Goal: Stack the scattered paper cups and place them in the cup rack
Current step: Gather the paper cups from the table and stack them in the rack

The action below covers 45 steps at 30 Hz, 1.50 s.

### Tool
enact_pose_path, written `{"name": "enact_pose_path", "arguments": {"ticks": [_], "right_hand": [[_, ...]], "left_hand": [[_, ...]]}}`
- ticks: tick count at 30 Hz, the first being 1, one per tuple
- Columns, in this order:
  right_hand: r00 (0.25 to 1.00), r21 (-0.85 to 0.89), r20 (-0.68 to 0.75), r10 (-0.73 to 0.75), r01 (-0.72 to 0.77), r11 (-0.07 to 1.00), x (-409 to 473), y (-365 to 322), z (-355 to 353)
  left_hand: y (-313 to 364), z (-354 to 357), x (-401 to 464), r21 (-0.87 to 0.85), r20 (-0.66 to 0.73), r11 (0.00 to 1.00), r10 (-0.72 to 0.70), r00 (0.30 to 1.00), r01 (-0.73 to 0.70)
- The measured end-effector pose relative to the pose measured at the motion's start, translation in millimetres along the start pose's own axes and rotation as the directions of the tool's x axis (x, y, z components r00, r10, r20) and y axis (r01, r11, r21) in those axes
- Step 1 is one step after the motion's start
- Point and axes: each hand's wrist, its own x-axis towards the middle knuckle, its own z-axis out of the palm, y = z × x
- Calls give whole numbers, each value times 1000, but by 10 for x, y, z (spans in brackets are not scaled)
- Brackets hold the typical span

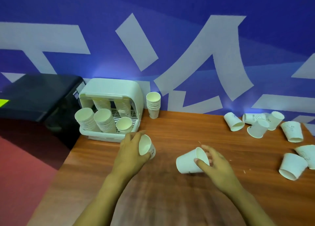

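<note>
My left hand [131,150] is shut on a white paper cup [146,146], held just in front of the white cup rack [136,99] with its mouth facing me. My right hand [214,164] grips a second paper cup [187,162] that lies tilted, base to the left, thumb inside its rim. The rack stands at the table's back left corner and holds three leaning stacks of cups [104,121]. An upright stack of cups [153,104] stands just right of the rack. Several loose cups [257,128] lie scattered at the right of the table.
The wooden table [179,132] ends at its left edge close to the rack, with red floor [20,166] below. A black box [37,96] sits left of the rack. A blue wall with white shapes runs behind the table.
</note>
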Motion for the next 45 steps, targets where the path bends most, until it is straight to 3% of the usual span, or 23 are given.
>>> {"name": "enact_pose_path", "arguments": {"ticks": [5,12,22,26,30,33,36,39,45], "right_hand": [[998,0,-63,-4,4,1000,84,-484,427],[994,-40,-105,40,-45,998,121,-870,1031],[988,-87,-127,91,-103,991,282,-876,1087],[985,-54,-116,130,-137,989,354,-790,1134],[986,-66,-79,149,-155,986,376,-702,1185],[990,-87,-51,129,-133,987,399,-694,1210],[994,-129,2,106,-105,986,466,-753,1252],[999,-159,21,32,-28,987,659,-934,1328],[948,-166,-87,-305,288,943,1108,-1669,1666]], "left_hand": [[-490,-482,283,-13,-19,999,39,999,-39],[-1015,-990,832,98,-122,969,238,964,-227],[-1222,-689,1349,169,-38,946,285,958,-275],[-1275,-446,1461,312,46,915,255,966,-257],[-1264,-372,1499,479,284,837,137,949,-264],[-1244,-423,1507,482,333,827,133,934,-289],[-1266,-541,1454,402,282,878,150,948,-259],[-1340,-704,1326,305,121,930,176,977,-205],[-1507,-921,1151,299,-30,932,225,974,-206]]}}
